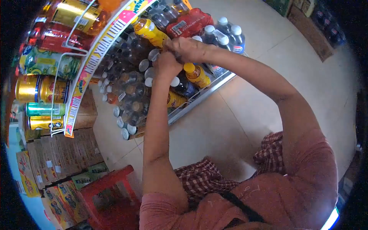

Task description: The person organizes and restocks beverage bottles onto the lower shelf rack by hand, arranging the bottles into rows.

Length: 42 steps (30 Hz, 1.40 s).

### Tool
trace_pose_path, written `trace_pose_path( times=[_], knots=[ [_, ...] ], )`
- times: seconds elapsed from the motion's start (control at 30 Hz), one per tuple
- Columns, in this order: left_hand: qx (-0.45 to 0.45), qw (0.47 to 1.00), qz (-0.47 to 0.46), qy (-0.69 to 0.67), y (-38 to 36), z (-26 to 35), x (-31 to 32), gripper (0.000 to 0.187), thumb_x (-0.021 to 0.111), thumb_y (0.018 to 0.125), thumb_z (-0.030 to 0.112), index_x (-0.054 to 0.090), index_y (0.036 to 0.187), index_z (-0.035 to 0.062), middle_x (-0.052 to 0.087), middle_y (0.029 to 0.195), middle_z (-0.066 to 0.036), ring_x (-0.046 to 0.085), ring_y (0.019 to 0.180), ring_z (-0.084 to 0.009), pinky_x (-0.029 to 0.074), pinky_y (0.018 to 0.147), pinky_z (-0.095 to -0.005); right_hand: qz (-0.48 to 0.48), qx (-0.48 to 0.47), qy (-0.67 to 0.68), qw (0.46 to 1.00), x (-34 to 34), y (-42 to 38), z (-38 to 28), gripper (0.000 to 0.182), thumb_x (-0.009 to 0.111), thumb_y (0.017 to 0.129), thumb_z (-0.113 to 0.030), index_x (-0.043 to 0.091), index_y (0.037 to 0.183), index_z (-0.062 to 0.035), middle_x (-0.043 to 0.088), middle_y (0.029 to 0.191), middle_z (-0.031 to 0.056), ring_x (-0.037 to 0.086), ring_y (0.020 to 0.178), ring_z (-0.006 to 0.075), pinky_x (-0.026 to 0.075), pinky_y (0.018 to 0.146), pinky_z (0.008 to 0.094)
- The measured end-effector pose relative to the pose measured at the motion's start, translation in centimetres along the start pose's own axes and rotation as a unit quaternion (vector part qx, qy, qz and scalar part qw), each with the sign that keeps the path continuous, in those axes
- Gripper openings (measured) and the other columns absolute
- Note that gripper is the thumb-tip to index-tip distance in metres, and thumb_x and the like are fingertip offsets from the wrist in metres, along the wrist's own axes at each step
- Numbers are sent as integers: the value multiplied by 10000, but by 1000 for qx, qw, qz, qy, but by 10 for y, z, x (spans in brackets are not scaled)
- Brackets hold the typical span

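Observation:
Both my hands meet over a low rack shelf point(203, 96) packed with bottled drinks. My left hand point(165, 63) is curled shut, knuckles up, pressed against my right hand point(188, 49). My right hand is closed too, right beside a yellow bottle point(151, 32) lying above it. What the fingers grip is hidden between the two hands. An orange-capped yellow bottle point(196, 74) stands just below the hands, and dark bottles with white caps point(130, 88) crowd the shelf to the left.
A curved upper shelf point(92, 61) holds gold cans point(40, 89), green cans and red bottles. Blue-capped cola bottles point(224, 32) stand at the shelf's far end. A red plastic stool point(109, 191) and cardboard cartons point(61, 153) sit at lower left. Pale tiled floor stretches right.

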<state>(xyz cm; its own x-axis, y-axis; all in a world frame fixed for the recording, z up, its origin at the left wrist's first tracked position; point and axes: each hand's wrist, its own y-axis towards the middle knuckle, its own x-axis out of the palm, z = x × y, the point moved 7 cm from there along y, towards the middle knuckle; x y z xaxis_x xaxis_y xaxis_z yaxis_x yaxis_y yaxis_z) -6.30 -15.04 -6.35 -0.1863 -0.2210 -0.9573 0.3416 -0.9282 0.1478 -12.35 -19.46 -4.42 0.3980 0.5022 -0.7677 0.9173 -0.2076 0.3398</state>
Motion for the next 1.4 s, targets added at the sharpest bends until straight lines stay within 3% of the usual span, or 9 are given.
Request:
trace_pose_path(
  times=[0.33,0.43,0.5,0.7,0.77,0.97,1.23,1.33,1.4],
  knots=[
    [-47,998,-40,27,-4,-4,8,367,678,675,298,615,885,3,617,867,-200,590,843,-350,467,742,-425,-21,1,-31,999,4,7,12,528,678,576,3,453,1053,-24,587,960,161,564,924,336,467,783,383],
    [-67,996,-49,13,-6,-13,3,376,654,700,312,608,920,11,616,856,-196,594,805,-351,469,724,-418,-8,-12,-11,1000,0,5,13,473,663,620,-23,457,1046,-27,590,945,164,566,921,331,468,778,388],
    [12,993,-85,-75,-5,-16,0,392,676,685,285,598,1007,76,597,1002,-161,569,937,-315,460,791,-382,-35,4,-23,999,-3,6,12,454,665,645,-47,467,1053,-33,592,941,156,573,898,331,471,767,385],
    [-11,996,-21,-91,-21,-38,-79,390,628,718,285,604,1018,37,628,878,-164,618,769,-272,473,695,-349,27,-64,-74,995,-47,-1,-11,271,651,722,-113,538,954,-30,610,881,130,597,819,299,483,718,346],
    [-35,996,-59,-64,-27,-45,-83,378,630,712,288,615,996,40,627,881,-167,618,768,-277,474,700,-349,9,-105,-52,993,-51,-12,-29,267,661,720,-140,559,941,-30,614,870,131,599,823,290,482,723,356],
    [-24,989,-148,-6,-29,-30,-61,315,638,693,281,646,931,75,626,893,-159,613,806,-288,476,728,-357,-224,-8,-253,941,15,-35,-23,378,668,695,-256,565,1009,-72,606,866,156,591,851,291,477,735,385],
    [44,993,-108,26,-25,22,-42,339,653,666,288,645,942,92,628,913,-135,601,860,-294,477,769,-374,-203,-43,-171,963,0,-37,-25,269,674,633,-91,603,891,-60,604,790,164,604,779,307,492,674,395],
    [46,976,-193,95,-26,27,-22,383,625,711,297,605,982,28,626,868,-171,613,801,-288,482,732,-373,-192,-13,-185,964,3,-38,-21,284,679,625,-90,604,898,-72,606,791,157,602,787,314,493,677,393],
    [67,975,-189,101,-24,24,-17,395,617,713,298,593,995,22,622,879,-176,612,802,-294,482,729,-378,-178,-101,-214,955,14,-34,-21,254,636,635,-97,604,886,-78,618,763,163,620,742,328,508,606,399]
  ],
)
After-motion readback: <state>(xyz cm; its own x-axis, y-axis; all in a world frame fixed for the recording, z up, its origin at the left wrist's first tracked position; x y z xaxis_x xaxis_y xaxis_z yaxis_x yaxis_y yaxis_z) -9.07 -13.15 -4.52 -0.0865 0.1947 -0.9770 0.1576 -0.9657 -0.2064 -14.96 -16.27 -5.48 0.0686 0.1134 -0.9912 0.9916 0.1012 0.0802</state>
